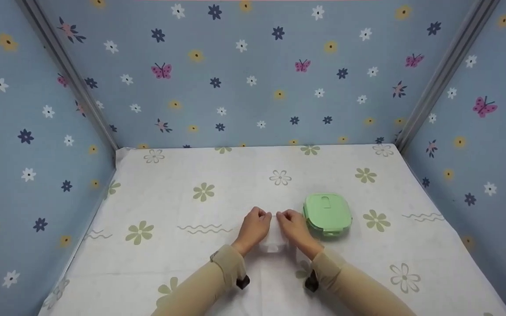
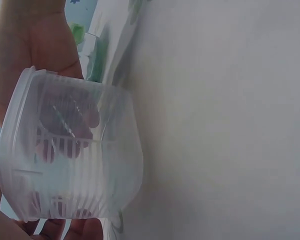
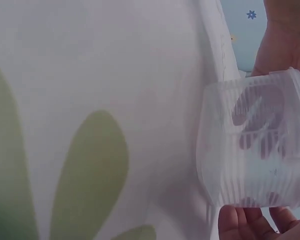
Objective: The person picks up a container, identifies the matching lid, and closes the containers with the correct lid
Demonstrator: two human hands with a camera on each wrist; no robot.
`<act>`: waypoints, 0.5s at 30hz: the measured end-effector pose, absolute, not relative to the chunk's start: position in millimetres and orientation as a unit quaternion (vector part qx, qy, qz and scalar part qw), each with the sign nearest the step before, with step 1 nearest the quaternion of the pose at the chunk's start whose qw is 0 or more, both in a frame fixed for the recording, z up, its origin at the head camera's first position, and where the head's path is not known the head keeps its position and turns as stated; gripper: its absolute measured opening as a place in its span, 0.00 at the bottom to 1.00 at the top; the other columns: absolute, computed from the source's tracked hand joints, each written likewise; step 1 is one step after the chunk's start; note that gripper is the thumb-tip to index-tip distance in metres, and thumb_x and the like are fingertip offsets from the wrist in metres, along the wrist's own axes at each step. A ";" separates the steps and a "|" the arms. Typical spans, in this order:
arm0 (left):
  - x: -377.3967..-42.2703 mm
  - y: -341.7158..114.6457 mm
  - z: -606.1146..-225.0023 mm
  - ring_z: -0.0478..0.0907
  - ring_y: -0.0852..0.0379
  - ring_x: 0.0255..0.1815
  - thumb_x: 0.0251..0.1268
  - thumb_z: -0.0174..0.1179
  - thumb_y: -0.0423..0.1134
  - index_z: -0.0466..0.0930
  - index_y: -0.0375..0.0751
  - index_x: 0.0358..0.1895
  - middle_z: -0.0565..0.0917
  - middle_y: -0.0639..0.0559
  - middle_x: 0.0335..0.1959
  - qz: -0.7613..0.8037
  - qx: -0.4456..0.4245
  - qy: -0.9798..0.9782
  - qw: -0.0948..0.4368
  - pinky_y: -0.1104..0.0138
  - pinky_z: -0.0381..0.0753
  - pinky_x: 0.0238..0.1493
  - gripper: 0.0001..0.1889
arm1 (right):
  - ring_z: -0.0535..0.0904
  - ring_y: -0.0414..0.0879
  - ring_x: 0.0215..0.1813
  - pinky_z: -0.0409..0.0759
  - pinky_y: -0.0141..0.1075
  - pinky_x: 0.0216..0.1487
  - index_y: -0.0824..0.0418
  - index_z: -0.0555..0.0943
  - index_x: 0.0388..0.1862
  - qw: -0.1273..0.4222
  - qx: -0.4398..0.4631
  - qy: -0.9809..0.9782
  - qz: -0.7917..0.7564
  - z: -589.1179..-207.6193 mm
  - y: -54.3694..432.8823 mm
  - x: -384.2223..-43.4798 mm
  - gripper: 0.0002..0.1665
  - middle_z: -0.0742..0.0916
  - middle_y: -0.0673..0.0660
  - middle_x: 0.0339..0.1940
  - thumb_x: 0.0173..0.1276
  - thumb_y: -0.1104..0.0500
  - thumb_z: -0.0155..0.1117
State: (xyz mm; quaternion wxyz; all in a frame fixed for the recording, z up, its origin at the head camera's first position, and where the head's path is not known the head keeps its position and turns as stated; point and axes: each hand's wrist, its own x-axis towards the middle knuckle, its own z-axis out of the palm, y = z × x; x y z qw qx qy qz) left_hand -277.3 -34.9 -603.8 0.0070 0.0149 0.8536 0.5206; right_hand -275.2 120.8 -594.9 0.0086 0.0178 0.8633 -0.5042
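A clear plastic container (image 1: 273,248) with ribbed sides stands on the cloth between my two hands. Its pale see-through wall (image 2: 85,155) fills the left part of the left wrist view. My left hand (image 1: 254,226) grips its left side, thumb and curled fingers together at the far rim. On the opposite side my right hand (image 1: 296,229) grips the same container, its fingertips (image 3: 230,220) showing below the ribbed wall in the right wrist view. Both hands' fingers show blurred through the plastic.
Just right of my right hand sits a green lidded lunch box (image 1: 328,212) with clip sides. A white cloth (image 1: 235,175) with green flowers covers the table. Blue flowered panels (image 1: 253,96) rise at the back and both sides, with grey posts (image 1: 444,79) at the corners.
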 end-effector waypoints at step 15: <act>-305.5 -30.2 -663.9 0.79 0.54 0.39 0.80 0.59 0.51 0.80 0.48 0.40 0.84 0.54 0.36 0.510 -0.019 0.860 -0.021 0.60 0.79 0.45 0.12 | 0.73 0.45 0.33 0.72 0.35 0.36 0.62 0.82 0.33 0.011 0.036 0.863 -0.503 -601.5 115.8 -276.4 0.19 0.79 0.51 0.28 0.84 0.52 0.60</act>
